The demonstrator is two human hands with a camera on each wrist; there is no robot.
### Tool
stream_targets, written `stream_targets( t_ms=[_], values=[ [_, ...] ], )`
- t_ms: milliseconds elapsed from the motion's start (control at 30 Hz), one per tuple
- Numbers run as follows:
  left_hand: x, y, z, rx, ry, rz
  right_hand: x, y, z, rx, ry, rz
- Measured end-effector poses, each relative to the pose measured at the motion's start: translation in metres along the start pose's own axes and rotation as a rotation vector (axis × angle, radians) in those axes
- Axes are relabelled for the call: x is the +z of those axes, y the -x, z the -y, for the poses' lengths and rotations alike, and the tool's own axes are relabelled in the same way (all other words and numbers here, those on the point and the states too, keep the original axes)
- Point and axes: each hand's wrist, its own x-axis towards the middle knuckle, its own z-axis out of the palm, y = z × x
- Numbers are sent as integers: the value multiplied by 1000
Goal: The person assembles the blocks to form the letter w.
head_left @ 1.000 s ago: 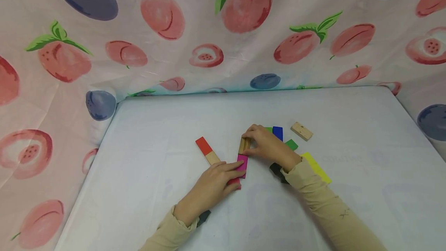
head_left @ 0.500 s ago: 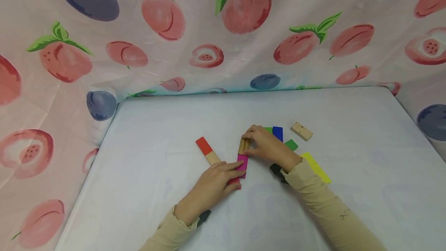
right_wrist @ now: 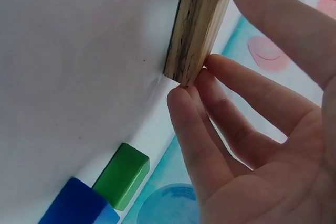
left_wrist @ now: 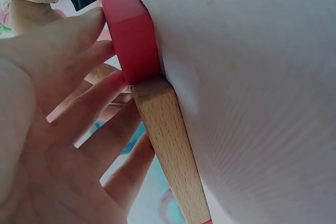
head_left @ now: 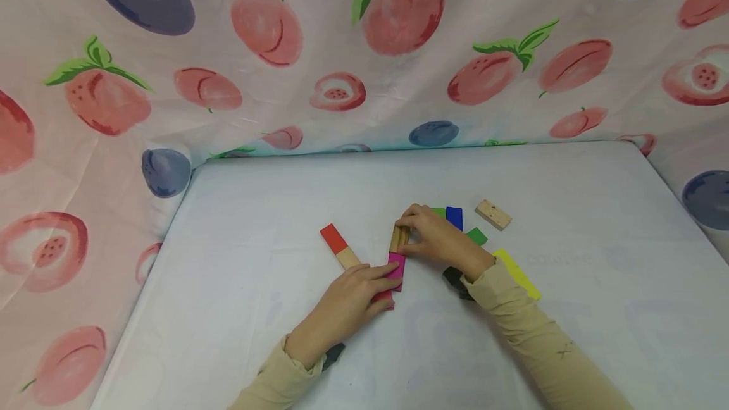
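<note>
My left hand [head_left: 347,299] lies over a row of small wooden blocks, its fairly straight fingers resting on the pink block [head_left: 398,257] and beside the pinkish-red block [left_wrist: 134,45]. Touching that red block, a plain wooden block [left_wrist: 170,145] runs along the fingertips in the left wrist view. It leads to a red block [head_left: 331,237] at the row's far end. My right hand [head_left: 444,236] pinches a plain wooden block [right_wrist: 194,35] by its ends between thumb and fingers. That block meets the far end of the pink one.
Right of the hands lie a blue block [head_left: 454,217], a bright green block [right_wrist: 123,174], a darker green block [head_left: 476,236], a yellow block [head_left: 518,274] and a loose plain block [head_left: 493,214]. A fruit-print cloth [head_left: 342,37] hangs behind the white table [head_left: 256,207].
</note>
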Motion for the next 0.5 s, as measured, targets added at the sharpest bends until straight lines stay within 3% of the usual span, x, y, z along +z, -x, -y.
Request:
stream_targets(
  t_ms=[500],
  values=[
    [-4, -1, -1, 23, 7, -19, -11, 5, -6, -22, 37, -39]
  ],
)
